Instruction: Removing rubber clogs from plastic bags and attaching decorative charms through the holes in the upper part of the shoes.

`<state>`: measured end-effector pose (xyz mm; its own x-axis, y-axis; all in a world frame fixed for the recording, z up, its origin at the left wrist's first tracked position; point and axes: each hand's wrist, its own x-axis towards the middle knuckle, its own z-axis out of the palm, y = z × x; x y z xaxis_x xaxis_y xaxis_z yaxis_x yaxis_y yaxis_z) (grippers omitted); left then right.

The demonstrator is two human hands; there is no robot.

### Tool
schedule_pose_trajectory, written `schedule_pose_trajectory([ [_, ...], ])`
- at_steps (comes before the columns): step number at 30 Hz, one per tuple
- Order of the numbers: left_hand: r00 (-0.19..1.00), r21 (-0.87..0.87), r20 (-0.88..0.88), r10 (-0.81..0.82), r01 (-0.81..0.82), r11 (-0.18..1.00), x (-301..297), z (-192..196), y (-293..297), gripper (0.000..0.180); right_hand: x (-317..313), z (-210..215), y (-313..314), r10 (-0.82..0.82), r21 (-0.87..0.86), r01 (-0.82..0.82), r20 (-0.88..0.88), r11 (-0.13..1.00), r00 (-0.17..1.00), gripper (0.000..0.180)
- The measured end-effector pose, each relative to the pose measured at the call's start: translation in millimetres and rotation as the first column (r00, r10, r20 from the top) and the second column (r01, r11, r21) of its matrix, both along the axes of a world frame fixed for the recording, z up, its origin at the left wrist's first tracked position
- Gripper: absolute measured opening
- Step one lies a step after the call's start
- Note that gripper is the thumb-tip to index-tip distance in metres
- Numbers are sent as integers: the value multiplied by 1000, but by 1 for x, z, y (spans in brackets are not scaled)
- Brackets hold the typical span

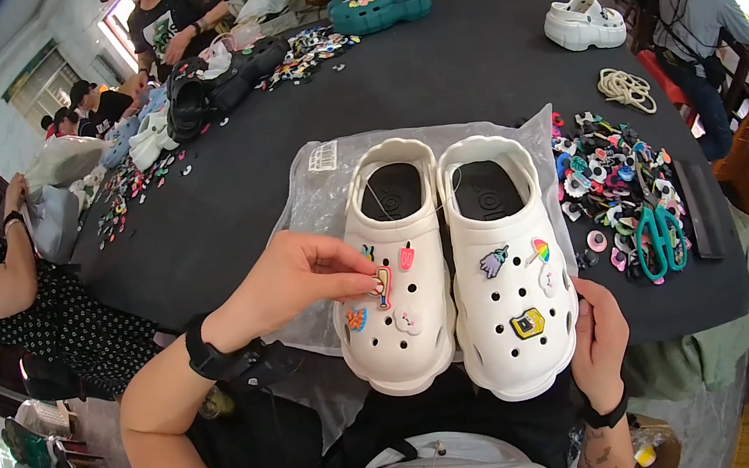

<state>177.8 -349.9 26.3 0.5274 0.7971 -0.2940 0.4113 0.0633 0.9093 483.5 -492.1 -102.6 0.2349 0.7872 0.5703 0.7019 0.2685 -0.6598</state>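
A pair of white clogs stands in front of me with the toes toward me, the left clog (pixel 403 352) beside the right clog (pixel 513 369). My left hand (pixel 298 275) pinches a yellow and red shoe charm (pixel 384 288) against the top of the left clog. Around it sit a pink popsicle charm, an orange and blue charm and a white cloud charm. The right clog carries a purple charm, a rainbow umbrella charm, a white cloud charm and a yellow and black charm (pixel 528 323). My right hand (pixel 598 336) grips the right clog's outer side, some fingers hidden behind it.
Under the clogs lies a clear plastic bag (pixel 310 195). At right are a pile of charms (pixel 608 163), teal-handled scissors (pixel 660 240), a dark bar (pixel 699 207), cream bands (pixel 626 89) and another white clog (pixel 584 22). Other people work around the black table (pixel 221 190).
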Motion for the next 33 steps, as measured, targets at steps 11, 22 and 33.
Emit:
schedule_pose_trajectory([
  [11,909,316,-385,-159,291,903,14,18,9,35,2,0,0,7,-18,-7,11,1000,1000,24],
  [22,792,352,-465,-396,575,739,38,19,57,74,1,-1,0,-6,-10,6,20,1000,1000,23],
  [33,690,280,-585,-426,665,692,33,8,55,51,2,-4,2,-15,21,14,54,1000,998,22],
])
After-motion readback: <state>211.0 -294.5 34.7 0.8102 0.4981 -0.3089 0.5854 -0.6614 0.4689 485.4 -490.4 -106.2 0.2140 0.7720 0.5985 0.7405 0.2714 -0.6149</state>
